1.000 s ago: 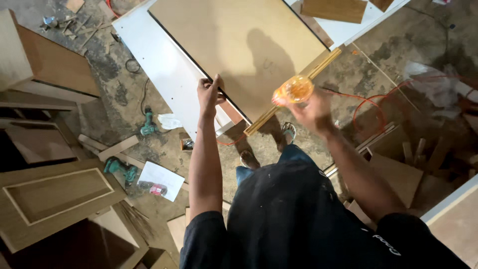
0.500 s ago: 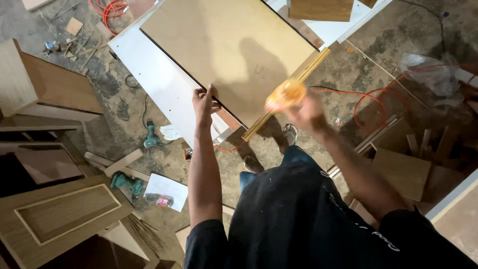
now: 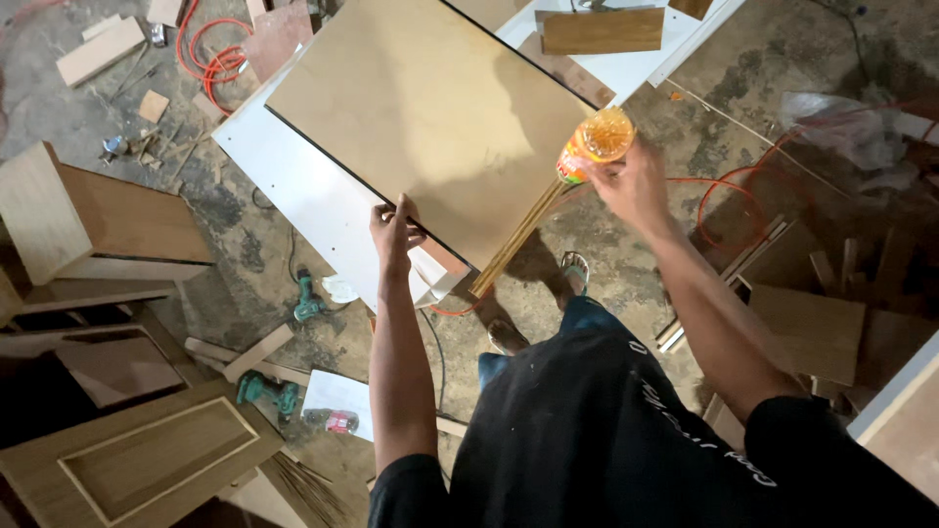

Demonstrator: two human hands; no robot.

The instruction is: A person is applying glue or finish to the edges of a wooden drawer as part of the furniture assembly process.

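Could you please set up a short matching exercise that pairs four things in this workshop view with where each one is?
Things:
1. orange bottle
2. plywood sheet
3. green drill
4. red hose

Places:
A. coiled on the floor at the top left
B. in the grip of the right hand
C. on the floor at the lower left, beside a white sheet
D. lying on the white panel, its near edge touched by the left hand

Pairs: 1-B, 2-D, 3-C, 4-A
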